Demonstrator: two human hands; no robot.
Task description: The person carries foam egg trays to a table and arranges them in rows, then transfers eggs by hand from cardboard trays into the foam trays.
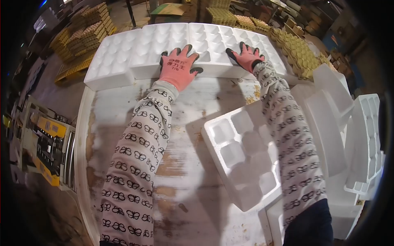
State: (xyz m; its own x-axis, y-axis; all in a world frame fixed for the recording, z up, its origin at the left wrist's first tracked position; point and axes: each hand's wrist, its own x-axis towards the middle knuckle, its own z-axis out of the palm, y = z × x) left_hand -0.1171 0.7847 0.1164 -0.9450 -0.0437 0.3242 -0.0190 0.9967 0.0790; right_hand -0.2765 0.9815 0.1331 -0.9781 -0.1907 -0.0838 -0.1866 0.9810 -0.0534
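"弹力王" on L glove [178, 67]

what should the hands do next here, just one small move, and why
Probably draw the right hand back to the loose foam tray. It lies askew on the tabletop, apart from the far row of foam trays, where that hand and the left hand rest open.

Snug fabric gloves [177, 67]: coral pink, dark tips, dark lettering on the left one
Long fabric sleeves [137, 141]: off-white, black butterfly pattern
Rectangular foam trays [123, 49]: plain white
Flat bench [184, 137]: worn white, brown patches
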